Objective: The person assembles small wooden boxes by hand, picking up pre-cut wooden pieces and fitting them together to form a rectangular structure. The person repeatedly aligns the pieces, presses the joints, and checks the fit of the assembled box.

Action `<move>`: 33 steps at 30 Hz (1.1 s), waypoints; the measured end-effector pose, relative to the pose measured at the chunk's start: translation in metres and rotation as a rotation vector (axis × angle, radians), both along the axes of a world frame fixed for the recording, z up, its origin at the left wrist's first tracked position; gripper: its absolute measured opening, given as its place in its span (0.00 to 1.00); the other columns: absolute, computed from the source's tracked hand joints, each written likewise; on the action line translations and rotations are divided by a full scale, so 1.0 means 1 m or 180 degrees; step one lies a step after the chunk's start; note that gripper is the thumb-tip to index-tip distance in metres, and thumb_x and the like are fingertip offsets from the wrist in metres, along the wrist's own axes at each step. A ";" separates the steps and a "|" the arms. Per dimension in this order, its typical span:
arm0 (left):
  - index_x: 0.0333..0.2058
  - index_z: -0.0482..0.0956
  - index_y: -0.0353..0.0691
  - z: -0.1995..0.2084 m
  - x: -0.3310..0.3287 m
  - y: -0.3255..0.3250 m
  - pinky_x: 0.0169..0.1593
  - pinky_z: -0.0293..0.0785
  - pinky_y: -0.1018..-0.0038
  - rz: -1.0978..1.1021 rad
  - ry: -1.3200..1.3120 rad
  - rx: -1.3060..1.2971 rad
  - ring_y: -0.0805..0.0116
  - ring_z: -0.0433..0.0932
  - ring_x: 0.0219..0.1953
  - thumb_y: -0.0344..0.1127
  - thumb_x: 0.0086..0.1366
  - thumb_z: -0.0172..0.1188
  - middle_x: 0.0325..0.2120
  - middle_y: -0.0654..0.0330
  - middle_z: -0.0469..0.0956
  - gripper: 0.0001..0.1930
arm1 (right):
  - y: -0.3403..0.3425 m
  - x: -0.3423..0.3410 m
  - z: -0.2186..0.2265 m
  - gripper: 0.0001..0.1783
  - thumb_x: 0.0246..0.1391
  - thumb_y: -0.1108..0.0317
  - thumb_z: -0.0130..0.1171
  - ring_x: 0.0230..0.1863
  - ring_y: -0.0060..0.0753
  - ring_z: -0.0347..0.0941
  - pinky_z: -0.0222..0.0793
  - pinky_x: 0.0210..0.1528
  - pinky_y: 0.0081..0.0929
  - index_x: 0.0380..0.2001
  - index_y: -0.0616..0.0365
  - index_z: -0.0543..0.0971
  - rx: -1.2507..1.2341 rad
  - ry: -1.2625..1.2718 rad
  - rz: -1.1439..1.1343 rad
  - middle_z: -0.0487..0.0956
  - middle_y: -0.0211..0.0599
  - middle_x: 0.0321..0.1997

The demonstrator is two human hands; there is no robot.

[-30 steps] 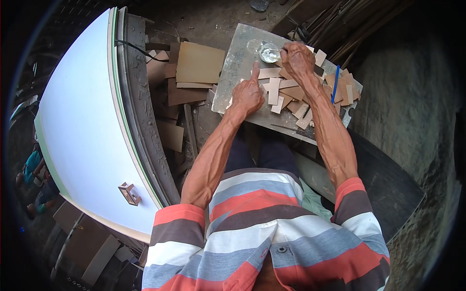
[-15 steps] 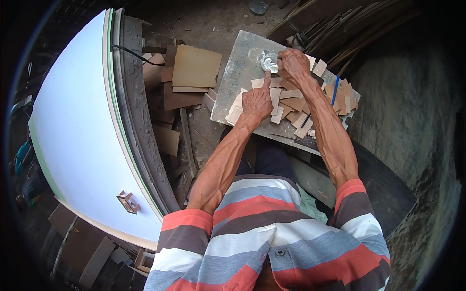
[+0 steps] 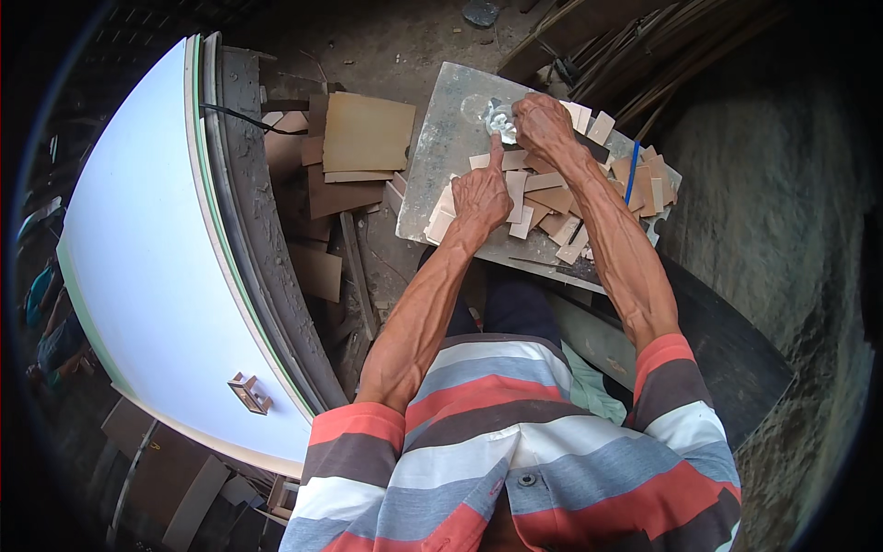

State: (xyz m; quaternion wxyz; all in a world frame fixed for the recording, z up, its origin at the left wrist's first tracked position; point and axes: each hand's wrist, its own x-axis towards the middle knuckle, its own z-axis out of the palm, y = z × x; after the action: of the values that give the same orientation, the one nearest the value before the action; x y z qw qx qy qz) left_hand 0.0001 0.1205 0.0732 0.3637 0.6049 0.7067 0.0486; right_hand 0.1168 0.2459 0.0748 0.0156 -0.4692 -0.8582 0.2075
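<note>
A grey work board point(image 3: 446, 147) lies in front of me, strewn with several small brown wooden pieces point(image 3: 552, 198). My left hand point(image 3: 480, 195) rests on the pieces near the board's front left, its index finger stretched up toward a small shiny crumpled item point(image 3: 498, 120). My right hand point(image 3: 543, 124) is curled over that shiny item at the far middle of the board and seems to grip it. What lies under the right palm is hidden.
A large white curved panel point(image 3: 138, 248) with a small metal handle point(image 3: 249, 393) stands at my left. Brown board offcuts point(image 3: 366, 133) lie on the ground beside the work board. A blue pen point(image 3: 632, 173) lies among the pieces at right. A dark wall rises on the right.
My left hand has moved up the board, its index finger now pointing at the shiny item. My right hand stays curled over that item.
</note>
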 end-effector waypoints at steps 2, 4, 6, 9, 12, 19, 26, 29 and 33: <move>0.69 0.45 0.37 0.000 0.000 -0.001 0.32 0.75 0.53 0.0017 -0.0035 0.0017 0.44 0.80 0.25 0.30 0.47 0.59 0.22 0.44 0.80 0.50 | -0.004 0.002 -0.007 0.08 0.39 0.71 0.57 0.39 0.56 0.77 0.74 0.42 0.43 0.25 0.63 0.80 -0.0090 0.0077 0.0051 0.79 0.50 0.32; 0.69 0.45 0.38 -0.001 -0.001 -0.001 0.32 0.75 0.53 0.0019 -0.0020 0.0039 0.44 0.80 0.25 0.30 0.47 0.59 0.22 0.43 0.80 0.50 | -0.002 0.002 -0.008 0.09 0.40 0.70 0.57 0.40 0.57 0.77 0.74 0.43 0.44 0.26 0.63 0.80 -0.0271 0.0036 -0.0053 0.80 0.52 0.33; 0.70 0.45 0.38 -0.002 -0.001 0.000 0.32 0.75 0.54 0.0001 0.0035 0.0052 0.44 0.80 0.25 0.30 0.47 0.59 0.22 0.43 0.80 0.50 | 0.003 0.006 -0.003 0.10 0.42 0.68 0.57 0.40 0.58 0.77 0.73 0.44 0.45 0.27 0.63 0.81 -0.0556 -0.0134 -0.0318 0.80 0.53 0.34; 0.69 0.44 0.36 -0.002 -0.004 0.001 0.32 0.75 0.53 -0.0109 0.0104 0.0106 0.44 0.80 0.24 0.30 0.48 0.58 0.21 0.43 0.80 0.50 | 0.004 0.013 0.016 0.12 0.47 0.66 0.56 0.41 0.59 0.77 0.73 0.46 0.46 0.29 0.64 0.81 -0.0681 -0.0011 -0.0550 0.80 0.56 0.35; 0.69 0.43 0.34 0.003 -0.006 -0.002 0.33 0.76 0.54 -0.0015 0.0074 0.0238 0.45 0.81 0.26 0.31 0.52 0.58 0.22 0.44 0.80 0.47 | 0.000 0.027 0.028 0.14 0.50 0.64 0.54 0.42 0.60 0.77 0.72 0.46 0.46 0.31 0.64 0.81 -0.0669 0.0212 -0.0976 0.80 0.57 0.35; 0.53 0.72 0.29 0.036 -0.026 -0.029 0.39 0.76 0.70 0.1214 -0.1424 0.0888 0.64 0.81 0.30 0.34 0.59 0.62 0.28 0.49 0.83 0.24 | -0.056 0.072 0.091 0.14 0.59 0.61 0.59 0.30 0.24 0.76 0.72 0.34 0.24 0.35 0.64 0.82 -0.1030 0.1834 -0.2163 0.82 0.37 0.30; 0.39 0.81 0.32 0.084 -0.016 -0.054 0.42 0.74 0.68 0.1739 -0.2119 0.1333 0.64 0.80 0.32 0.32 0.58 0.65 0.29 0.52 0.83 0.12 | -0.146 0.074 0.136 0.10 0.61 0.69 0.59 0.29 0.13 0.73 0.71 0.30 0.12 0.42 0.65 0.80 -0.1603 0.3501 -0.2861 0.82 0.32 0.32; 0.33 0.80 0.34 0.112 -0.010 -0.057 0.39 0.71 0.67 0.1236 -0.1479 0.2301 0.60 0.77 0.32 0.29 0.56 0.65 0.26 0.56 0.80 0.07 | -0.165 0.060 0.163 0.10 0.60 0.70 0.60 0.29 0.15 0.74 0.73 0.30 0.13 0.41 0.64 0.81 -0.1476 0.3779 -0.2925 0.82 0.33 0.33; 0.29 0.76 0.39 0.130 -0.003 -0.060 0.36 0.65 0.64 0.0831 -0.1055 0.2982 0.58 0.72 0.30 0.26 0.54 0.65 0.24 0.59 0.74 0.06 | -0.179 0.052 0.177 0.09 0.59 0.71 0.61 0.28 0.16 0.75 0.74 0.30 0.13 0.39 0.65 0.82 -0.1102 0.3759 -0.2623 0.82 0.34 0.31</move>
State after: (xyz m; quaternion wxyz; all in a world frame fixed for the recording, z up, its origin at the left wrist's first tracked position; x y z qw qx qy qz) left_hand -0.0033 0.0603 0.2027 0.1517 0.5938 0.6116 0.5003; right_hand 0.1688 0.0672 0.2519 0.4771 -0.5593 -0.4163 0.5351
